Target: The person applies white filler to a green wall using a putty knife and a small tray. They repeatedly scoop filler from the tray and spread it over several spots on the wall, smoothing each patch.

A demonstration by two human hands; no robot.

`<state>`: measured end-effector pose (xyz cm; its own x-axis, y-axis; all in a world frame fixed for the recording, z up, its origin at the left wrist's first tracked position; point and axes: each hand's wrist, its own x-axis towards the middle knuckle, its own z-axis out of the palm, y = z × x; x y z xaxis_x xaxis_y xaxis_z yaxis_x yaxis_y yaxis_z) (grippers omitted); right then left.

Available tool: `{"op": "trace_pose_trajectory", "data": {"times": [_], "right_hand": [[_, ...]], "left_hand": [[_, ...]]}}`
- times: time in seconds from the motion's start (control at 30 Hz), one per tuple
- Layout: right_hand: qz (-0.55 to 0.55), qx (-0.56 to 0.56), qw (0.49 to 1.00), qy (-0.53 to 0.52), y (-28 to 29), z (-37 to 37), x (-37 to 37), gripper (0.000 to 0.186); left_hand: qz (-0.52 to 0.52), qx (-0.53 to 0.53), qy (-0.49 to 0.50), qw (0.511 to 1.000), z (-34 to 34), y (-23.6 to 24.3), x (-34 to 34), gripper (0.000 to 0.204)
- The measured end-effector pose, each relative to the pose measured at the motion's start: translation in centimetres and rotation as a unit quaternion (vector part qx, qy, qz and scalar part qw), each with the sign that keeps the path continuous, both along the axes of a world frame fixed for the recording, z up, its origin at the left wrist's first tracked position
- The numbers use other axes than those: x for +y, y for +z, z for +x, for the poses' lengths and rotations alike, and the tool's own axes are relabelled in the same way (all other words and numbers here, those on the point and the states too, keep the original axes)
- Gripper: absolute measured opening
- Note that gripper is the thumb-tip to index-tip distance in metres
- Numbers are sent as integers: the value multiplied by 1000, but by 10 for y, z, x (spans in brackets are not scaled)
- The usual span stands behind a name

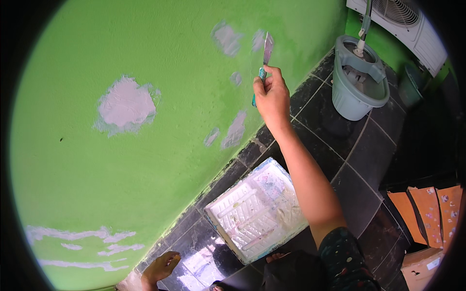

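Observation:
My right hand grips the teal handle of a putty knife, whose metal blade points upward against the green wall. Pale filler patches mark the wall: a large one, smaller ones near the knife and long streaks at lower left. My left hand is low at the left, by the foot of the wall, its fingers loosely bent and holding nothing visible. A white, paint-smeared tray lies on the dark tiles between my forearms.
A grey bucket with a pipe into it stands right of my arm, a second container behind it. A white air-conditioner unit is at upper right. Orange boards and a cardboard box sit at lower right on the tiled floor.

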<state>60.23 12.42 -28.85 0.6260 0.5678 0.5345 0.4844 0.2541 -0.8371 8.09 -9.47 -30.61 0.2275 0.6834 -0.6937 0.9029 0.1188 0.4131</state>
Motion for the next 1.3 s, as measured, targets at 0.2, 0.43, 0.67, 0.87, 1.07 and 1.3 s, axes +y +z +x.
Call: {"op": "trace_pose_trajectory", "data": {"times": [0.2, 0.43, 0.67, 0.87, 1.07, 1.3], "right_hand": [[-24, -8, 997, 79, -28, -52, -31, 36], [-113, 6, 974, 199, -49, -38, -145, 33], [-467, -260, 803, 264, -11, 17, -268, 29], [-467, -399, 745, 260, -71, 19, -327, 24], [-488, -406, 727, 263, -48, 18, -326, 24], [-511, -226, 785, 269, -29, 37, -324, 28]], "left_hand": [[13, -13, 5, 1000, 7, 5, 0, 42], [45, -22, 9, 999, 2, 10, -13, 38], [56, -73, 2, 996, 5, 21, -19, 35], [60, -69, -14, 996, 6, 17, -15, 36], [48, -31, -1, 998, 9, 28, -20, 39], [11, -30, 26, 999, -2, 12, -19, 40]]}}
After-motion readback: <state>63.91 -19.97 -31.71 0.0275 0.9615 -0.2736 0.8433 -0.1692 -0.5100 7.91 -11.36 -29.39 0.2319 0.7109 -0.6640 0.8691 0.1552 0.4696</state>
